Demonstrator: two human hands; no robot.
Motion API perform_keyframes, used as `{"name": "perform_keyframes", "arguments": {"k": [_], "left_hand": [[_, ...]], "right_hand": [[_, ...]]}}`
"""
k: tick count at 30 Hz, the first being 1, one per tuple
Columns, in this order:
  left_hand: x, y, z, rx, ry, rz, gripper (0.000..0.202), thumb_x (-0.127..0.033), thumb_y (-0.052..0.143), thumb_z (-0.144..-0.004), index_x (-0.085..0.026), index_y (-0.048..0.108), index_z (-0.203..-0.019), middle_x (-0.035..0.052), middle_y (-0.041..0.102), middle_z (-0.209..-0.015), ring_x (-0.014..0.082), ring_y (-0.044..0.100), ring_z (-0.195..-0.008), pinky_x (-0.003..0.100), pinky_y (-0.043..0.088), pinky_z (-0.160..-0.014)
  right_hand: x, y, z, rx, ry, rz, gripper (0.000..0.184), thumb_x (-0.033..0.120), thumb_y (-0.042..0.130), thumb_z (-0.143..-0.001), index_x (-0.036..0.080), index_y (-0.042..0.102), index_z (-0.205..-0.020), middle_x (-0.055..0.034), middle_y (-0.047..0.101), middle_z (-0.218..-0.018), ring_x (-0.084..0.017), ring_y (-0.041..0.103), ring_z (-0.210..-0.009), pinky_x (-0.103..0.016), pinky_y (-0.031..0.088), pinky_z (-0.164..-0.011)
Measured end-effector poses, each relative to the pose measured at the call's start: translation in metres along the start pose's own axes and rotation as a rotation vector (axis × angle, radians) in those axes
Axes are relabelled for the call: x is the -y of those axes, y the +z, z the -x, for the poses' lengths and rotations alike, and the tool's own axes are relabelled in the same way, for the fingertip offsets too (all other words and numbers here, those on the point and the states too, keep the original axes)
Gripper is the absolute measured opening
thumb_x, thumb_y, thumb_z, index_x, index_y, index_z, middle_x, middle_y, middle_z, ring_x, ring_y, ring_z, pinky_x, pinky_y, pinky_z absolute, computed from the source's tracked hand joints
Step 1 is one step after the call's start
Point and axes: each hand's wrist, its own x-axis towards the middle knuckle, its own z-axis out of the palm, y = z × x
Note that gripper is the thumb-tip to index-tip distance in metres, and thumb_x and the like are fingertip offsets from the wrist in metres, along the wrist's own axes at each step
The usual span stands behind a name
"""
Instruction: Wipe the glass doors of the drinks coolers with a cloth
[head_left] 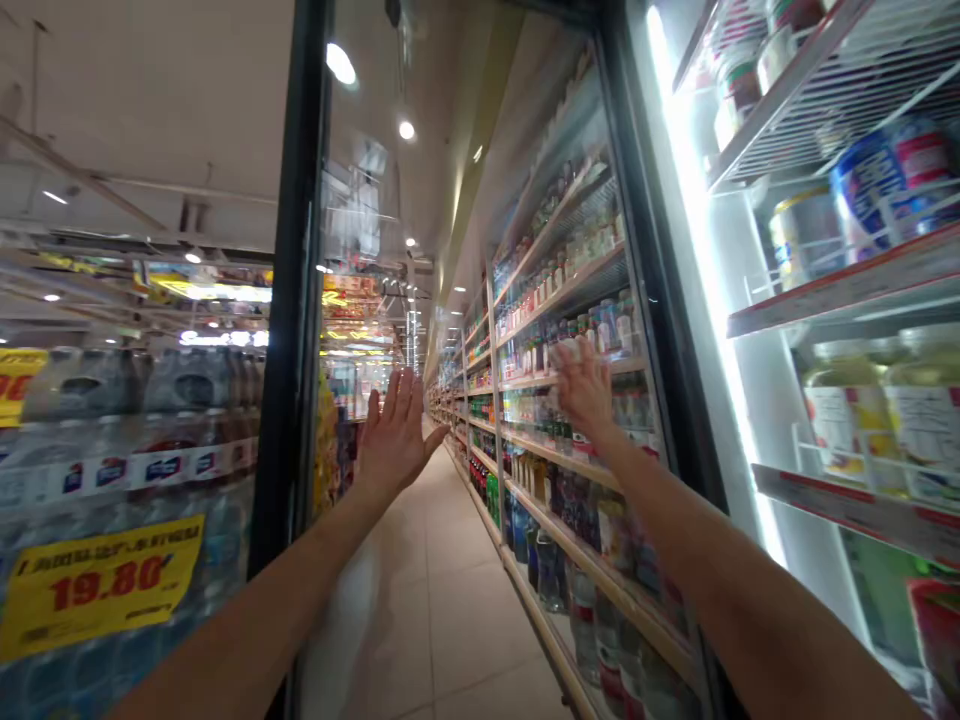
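Before me is a glass cooler door [289,300] with a dark frame, standing open. My left hand [394,435] is raised flat toward the pane, fingers stretched and thumb out, holding nothing. My right hand [583,390] is also up, farther right toward the same glass, its fingers extended and somewhat blurred. Whether either palm touches the pane I cannot tell. Through or in the glass appear long shelves of bottles [559,345] and a tiled floor [450,560].
At right is the lit cooler interior, with wire shelves [840,290], bottles of pale drink [847,410] and a blue package [862,190]. On the left, packs of bottled water [135,450] are stacked behind a yellow price sign [101,580].
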Motion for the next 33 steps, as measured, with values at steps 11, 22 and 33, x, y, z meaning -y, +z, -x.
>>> {"name": "perform_keyframes", "arguments": {"k": [11, 22, 33], "left_hand": [[-0.003, 0.001, 0.001, -0.003, -0.029, 0.03, 0.07, -0.049, 0.038, -0.087, -0.011, 0.017, -0.142, 0.0159, 0.02, -0.148, 0.0271, 0.012, -0.138, 0.051, 0.011, -0.111], [-0.023, 0.002, 0.01, 0.012, -0.1, 0.075, 0.066, -0.048, 0.035, -0.088, -0.013, 0.02, -0.142, 0.0167, 0.021, -0.147, 0.0294, 0.01, -0.138, 0.054, 0.012, -0.109], [-0.029, 0.0, 0.032, 0.042, -0.019, 0.087, 0.068, -0.047, 0.037, -0.088, -0.017, 0.012, -0.144, 0.0127, 0.021, -0.148, 0.0261, 0.014, -0.138, 0.049, 0.013, -0.111]], "right_hand": [[0.053, 0.023, 0.025, 0.026, -0.383, -0.007, 0.043, 0.027, 0.042, -0.087, 0.029, 0.045, -0.13, -0.0068, 0.028, -0.145, -0.024, 0.019, -0.136, -0.046, 0.022, -0.107], [-0.061, -0.007, 0.036, -0.152, 0.278, 0.107, 0.051, 0.031, 0.028, -0.091, 0.007, 0.038, -0.134, -0.0302, 0.028, -0.138, -0.038, 0.03, -0.128, -0.057, 0.026, -0.097], [0.035, 0.012, 0.08, 0.073, -0.274, 0.044, 0.043, 0.027, 0.041, -0.087, 0.034, 0.043, -0.13, -0.0071, 0.028, -0.145, -0.025, 0.023, -0.135, -0.055, 0.018, -0.105]]}}
